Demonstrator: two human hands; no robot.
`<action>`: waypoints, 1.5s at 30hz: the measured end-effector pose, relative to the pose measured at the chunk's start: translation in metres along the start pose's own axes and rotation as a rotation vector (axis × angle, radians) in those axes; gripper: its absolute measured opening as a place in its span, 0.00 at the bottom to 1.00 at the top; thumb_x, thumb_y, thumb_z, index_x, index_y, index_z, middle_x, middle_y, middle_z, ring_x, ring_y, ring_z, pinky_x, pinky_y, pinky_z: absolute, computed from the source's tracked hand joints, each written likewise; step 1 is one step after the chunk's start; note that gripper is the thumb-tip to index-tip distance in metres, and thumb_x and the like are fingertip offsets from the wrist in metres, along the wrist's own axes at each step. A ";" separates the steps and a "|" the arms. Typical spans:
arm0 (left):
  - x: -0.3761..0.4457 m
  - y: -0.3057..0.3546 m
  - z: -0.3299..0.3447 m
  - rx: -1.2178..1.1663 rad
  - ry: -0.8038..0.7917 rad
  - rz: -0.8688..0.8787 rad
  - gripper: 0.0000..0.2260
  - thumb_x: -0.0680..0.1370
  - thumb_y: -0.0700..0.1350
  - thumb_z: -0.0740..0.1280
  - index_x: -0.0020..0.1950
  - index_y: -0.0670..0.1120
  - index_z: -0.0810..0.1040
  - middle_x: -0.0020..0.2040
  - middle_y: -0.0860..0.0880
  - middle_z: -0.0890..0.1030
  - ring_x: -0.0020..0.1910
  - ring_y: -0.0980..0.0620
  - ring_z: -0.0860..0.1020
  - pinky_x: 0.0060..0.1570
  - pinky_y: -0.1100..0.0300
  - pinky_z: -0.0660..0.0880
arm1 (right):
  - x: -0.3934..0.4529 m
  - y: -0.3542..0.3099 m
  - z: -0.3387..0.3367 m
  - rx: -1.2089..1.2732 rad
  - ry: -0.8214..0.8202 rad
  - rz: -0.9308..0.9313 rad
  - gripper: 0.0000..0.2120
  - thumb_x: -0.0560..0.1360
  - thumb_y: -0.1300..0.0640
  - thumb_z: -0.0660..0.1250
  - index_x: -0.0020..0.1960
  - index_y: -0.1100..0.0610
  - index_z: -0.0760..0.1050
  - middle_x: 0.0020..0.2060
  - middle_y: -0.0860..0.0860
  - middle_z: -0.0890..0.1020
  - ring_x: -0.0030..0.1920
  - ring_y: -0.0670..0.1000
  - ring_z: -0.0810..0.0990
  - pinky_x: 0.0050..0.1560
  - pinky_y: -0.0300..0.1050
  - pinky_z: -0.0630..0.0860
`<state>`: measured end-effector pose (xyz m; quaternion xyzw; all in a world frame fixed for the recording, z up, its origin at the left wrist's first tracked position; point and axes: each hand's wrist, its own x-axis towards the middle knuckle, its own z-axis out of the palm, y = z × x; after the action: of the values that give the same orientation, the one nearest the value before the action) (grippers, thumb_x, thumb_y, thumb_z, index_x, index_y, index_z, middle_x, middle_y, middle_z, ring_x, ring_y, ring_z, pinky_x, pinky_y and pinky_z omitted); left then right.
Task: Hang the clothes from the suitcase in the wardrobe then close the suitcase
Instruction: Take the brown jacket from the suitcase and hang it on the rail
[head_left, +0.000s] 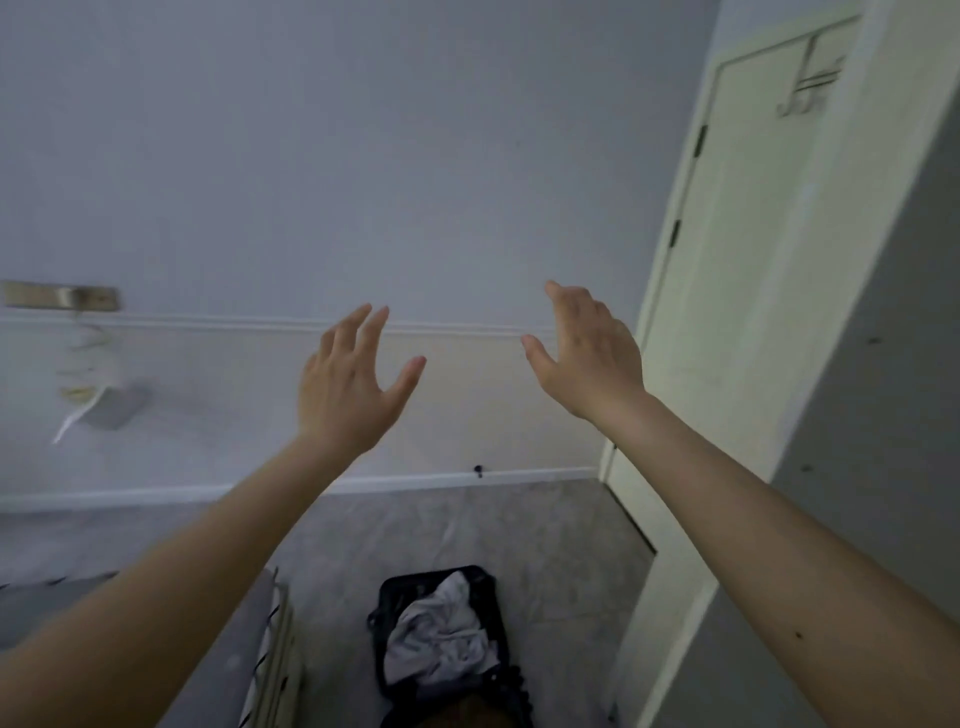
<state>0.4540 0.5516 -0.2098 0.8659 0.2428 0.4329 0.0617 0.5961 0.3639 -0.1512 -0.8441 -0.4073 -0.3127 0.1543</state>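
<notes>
A black suitcase (491, 675) lies open on the carpet at the bottom centre, with crumpled grey and white clothes (441, 636) inside it. Both my arms are stretched out in front of me at chest height, well above the suitcase. My left hand (348, 384) has its fingers spread and holds nothing. My right hand (587, 353) is also spread and empty, a little higher and to the right. A grey panel (883, 364) rises at the right edge; I cannot tell whether it is the wardrobe.
A white door (753, 286) with an over-door hook rack (810, 83) stands at the right. A grey bed or sofa edge (228, 649) lies at the bottom left. On the left wall hangs a metal holder (62, 296) with a wall fitting below it. Grey carpet (545, 530) covers the floor.
</notes>
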 end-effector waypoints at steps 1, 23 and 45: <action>-0.006 -0.015 0.004 0.021 -0.018 -0.025 0.30 0.76 0.64 0.54 0.73 0.49 0.61 0.73 0.48 0.64 0.70 0.45 0.63 0.63 0.45 0.67 | 0.000 -0.009 0.018 0.023 -0.029 -0.012 0.29 0.77 0.45 0.56 0.74 0.56 0.56 0.68 0.55 0.67 0.63 0.58 0.69 0.59 0.52 0.67; -0.161 -0.160 0.227 -0.015 -0.533 -0.163 0.28 0.78 0.61 0.57 0.74 0.50 0.61 0.72 0.52 0.64 0.70 0.50 0.64 0.62 0.53 0.69 | -0.116 -0.006 0.331 0.065 -0.581 0.125 0.28 0.78 0.45 0.55 0.74 0.56 0.54 0.68 0.56 0.67 0.63 0.57 0.70 0.57 0.50 0.70; -0.535 -0.272 0.571 -0.094 -0.891 -0.149 0.26 0.72 0.63 0.65 0.67 0.55 0.71 0.69 0.58 0.68 0.68 0.57 0.65 0.64 0.60 0.68 | -0.492 0.059 0.725 0.004 -0.985 0.102 0.31 0.77 0.40 0.53 0.76 0.53 0.52 0.72 0.52 0.62 0.67 0.55 0.67 0.59 0.49 0.69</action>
<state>0.5281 0.5947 -1.0337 0.9441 0.2345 0.0232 0.2306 0.7012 0.4103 -1.0219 -0.9102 -0.3904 0.1322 -0.0401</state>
